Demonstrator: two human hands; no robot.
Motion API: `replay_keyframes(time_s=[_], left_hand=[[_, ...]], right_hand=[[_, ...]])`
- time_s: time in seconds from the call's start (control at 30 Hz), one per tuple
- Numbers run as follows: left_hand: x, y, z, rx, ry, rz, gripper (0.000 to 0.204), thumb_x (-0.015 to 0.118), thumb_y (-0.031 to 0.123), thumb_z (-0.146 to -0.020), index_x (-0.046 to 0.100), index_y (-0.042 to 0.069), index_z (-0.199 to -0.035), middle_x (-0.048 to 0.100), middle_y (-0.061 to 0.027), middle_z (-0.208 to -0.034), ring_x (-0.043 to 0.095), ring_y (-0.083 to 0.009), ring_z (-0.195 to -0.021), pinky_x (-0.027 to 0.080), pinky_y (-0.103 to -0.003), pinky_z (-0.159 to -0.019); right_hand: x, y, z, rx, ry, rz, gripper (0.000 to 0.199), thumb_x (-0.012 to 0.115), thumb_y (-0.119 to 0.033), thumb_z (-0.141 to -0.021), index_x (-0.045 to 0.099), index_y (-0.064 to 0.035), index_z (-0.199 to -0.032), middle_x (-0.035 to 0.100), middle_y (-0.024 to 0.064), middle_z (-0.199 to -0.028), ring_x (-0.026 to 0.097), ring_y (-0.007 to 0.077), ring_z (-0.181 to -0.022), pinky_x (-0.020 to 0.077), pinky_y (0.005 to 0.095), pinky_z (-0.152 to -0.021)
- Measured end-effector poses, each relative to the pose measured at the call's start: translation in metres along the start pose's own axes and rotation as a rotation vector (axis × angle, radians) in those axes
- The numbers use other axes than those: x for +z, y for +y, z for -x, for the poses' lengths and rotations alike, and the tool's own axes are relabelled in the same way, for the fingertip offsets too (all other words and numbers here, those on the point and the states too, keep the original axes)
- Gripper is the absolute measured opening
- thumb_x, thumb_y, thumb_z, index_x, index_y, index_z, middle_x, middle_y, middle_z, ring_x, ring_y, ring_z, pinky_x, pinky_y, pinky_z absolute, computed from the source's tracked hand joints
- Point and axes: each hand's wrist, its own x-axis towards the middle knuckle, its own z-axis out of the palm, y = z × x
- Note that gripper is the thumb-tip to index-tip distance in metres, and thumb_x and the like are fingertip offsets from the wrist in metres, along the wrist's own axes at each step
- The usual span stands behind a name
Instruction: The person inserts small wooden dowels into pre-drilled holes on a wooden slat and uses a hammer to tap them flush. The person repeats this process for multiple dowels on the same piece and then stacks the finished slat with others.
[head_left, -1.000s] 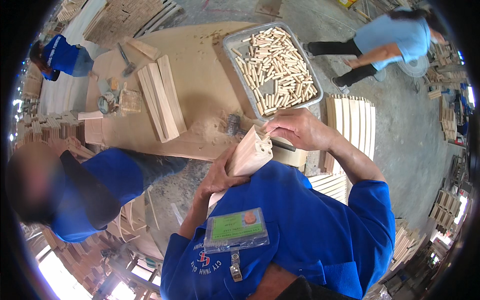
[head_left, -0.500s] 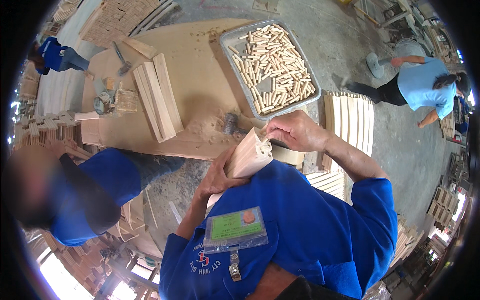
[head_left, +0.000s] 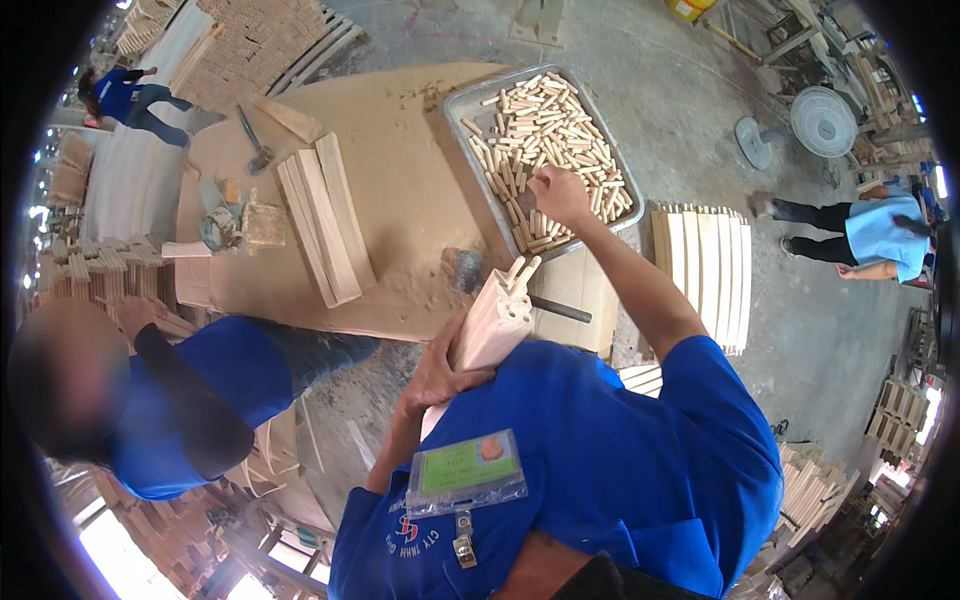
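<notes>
My left hand (head_left: 440, 368) is wrapped round a bundle of pale wooden pieces (head_left: 492, 322), held upright against my blue shirt. Round holes show in the end of the bundle, and two wooden dowels (head_left: 517, 268) stick out of it. Over a grey tray (head_left: 629, 212) full of loose dowels (head_left: 560, 130), my right hand (head_left: 562, 196) has its fingers curled down among them. Whatever those fingertips pinch is hidden. Just behind the bundle lies a hammer (head_left: 463, 271), its dark handle partly covered by the wood.
Several wooden strips (head_left: 322, 225) lie on the brown tabletop (head_left: 400, 170), near a second hammer (head_left: 255, 145). A stack of wooden pieces (head_left: 703, 275) stands on the right. A co-worker in blue (head_left: 205, 390) is close on my left; a person in light blue (head_left: 880, 240) is farther right.
My right hand has left the bundle's end and moved up and away into the dowel tray. Two dowels now show in the bundle. The person in light blue has moved farther right.
</notes>
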Motion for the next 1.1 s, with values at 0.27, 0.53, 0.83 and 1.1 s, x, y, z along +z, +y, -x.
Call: replay_keyframes(time_s=[0.27, 0.53, 0.83, 1.1], left_hand=[[-0.002, -0.022, 0.006, -0.005, 0.072, -0.021, 0.117, 0.096, 0.037, -0.063, 0.04, 0.001, -0.159, 0.06, -0.0244, -0.145, 0.057, -0.0338, -0.135, 0.042, -0.044, -0.116], [0.001, -0.013, 0.0, 0.022, 0.047, -0.042, 0.114, 0.096, 0.038, -0.064, 0.042, 0.0, -0.157, 0.061, -0.0238, -0.143, 0.058, -0.0331, -0.134, 0.042, -0.044, -0.115], [-0.002, -0.015, 0.001, 0.003, 0.041, 0.012, 0.114, 0.096, 0.034, -0.063, 0.042, -0.002, -0.157, 0.06, -0.0239, -0.145, 0.057, -0.0323, -0.135, 0.041, -0.043, -0.116], [0.002, -0.013, -0.001, 0.027, 0.027, 0.029, 0.115, 0.096, 0.034, -0.063, 0.041, -0.001, -0.158, 0.059, -0.0234, -0.145, 0.057, -0.0326, -0.135, 0.042, -0.044, -0.116]], right_hand=[[0.018, 0.005, 0.008, -0.085, -0.039, 0.13, 0.035, 0.07, -0.022, -0.094, 0.064, -0.0107, -0.127, 0.067, 0.0204, -0.123, 0.07, 0.0435, -0.102, 0.0575, 0.0523, -0.088], [0.023, 0.004, 0.002, 0.005, -0.077, 0.072, 0.039, 0.073, -0.029, -0.093, 0.065, -0.0082, -0.126, 0.07, 0.0196, -0.118, 0.069, 0.0386, -0.11, 0.0555, 0.0483, -0.094], [0.002, 0.03, -0.001, -0.132, -0.174, 0.098, 0.028, 0.073, -0.017, -0.088, 0.068, -0.009, -0.115, 0.073, 0.0158, -0.104, 0.07, 0.038, -0.098, 0.0564, 0.0479, -0.086], [0.001, 0.034, 0.008, -0.128, 0.111, 0.068, 0.018, 0.072, -0.023, -0.093, 0.067, -0.0101, -0.104, 0.07, 0.0162, -0.103, 0.071, 0.0388, -0.097, 0.0574, 0.0499, -0.085]])
